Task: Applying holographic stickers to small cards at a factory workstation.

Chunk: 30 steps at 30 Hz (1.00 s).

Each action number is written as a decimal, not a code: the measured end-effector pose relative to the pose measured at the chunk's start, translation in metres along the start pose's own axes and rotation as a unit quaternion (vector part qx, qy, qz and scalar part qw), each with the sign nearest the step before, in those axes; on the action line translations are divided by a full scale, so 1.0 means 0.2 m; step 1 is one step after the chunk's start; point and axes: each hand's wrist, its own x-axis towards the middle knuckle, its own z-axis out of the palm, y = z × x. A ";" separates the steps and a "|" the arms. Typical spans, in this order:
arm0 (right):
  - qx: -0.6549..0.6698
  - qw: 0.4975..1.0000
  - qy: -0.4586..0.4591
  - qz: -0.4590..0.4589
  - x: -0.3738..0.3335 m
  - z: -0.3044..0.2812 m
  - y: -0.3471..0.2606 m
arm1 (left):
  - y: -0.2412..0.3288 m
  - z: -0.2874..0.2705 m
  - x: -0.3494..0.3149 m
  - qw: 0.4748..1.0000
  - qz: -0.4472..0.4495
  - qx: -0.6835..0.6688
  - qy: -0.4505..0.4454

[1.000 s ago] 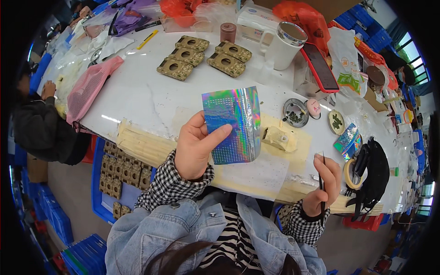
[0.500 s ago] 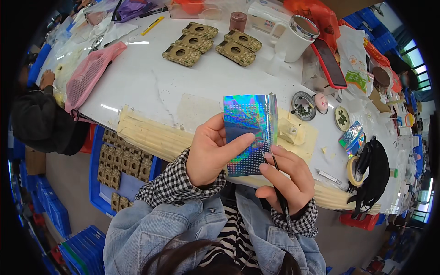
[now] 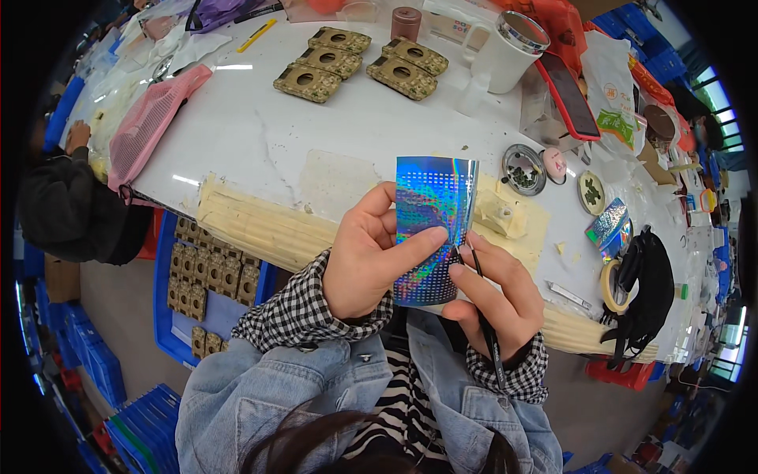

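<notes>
My left hand [image 3: 355, 261] grips a shiny holographic sheet [image 3: 433, 188] by its left side, thumb across the front. Rows of small pale marks cover the sheet, which bows slightly and stands tilted over the table's near edge. In my right hand [image 3: 505, 300] are slim black tweezers [image 3: 491, 344], held like a pen. Their tip is at the right part of the sheet, close to my left thumb; whether anything sits in the tip is too small to tell. Several camouflage model tank hulls [image 3: 308, 81], each with a round hole, stand at the back of the table.
A blue tray [image 3: 168, 316] with more hulls lies lower left. Rightward are a round dish [image 3: 523, 170] of small dark parts, a tape roll [image 3: 614, 286], and a black mask [image 3: 649, 292]. A white mug [image 3: 505, 63] and red-cased phone [image 3: 568, 99] stand behind. Another person's sleeve [image 3: 63, 197] is left.
The sheet has turned a little and bends more, shifting slightly right. My right fingers and the tweezers stay close to it, and my head view has moved slightly.
</notes>
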 end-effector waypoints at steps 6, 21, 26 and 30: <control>0.008 1.000 0.005 0.010 0.00 -0.01 0.00 | 0.00 0.01 0.00 1.000 0.002 0.001 -0.004; 0.047 0.998 -0.007 0.043 -0.01 -0.02 -0.01 | 0.00 0.00 -0.01 1.000 0.010 0.008 -0.016; 0.048 0.998 -0.008 0.033 0.00 -0.02 0.00 | 0.00 0.00 -0.01 1.000 0.007 0.007 -0.018; 0.033 0.999 -0.007 0.016 0.00 -0.02 0.00 | -0.01 -0.01 -0.01 1.000 -0.003 -0.007 -0.019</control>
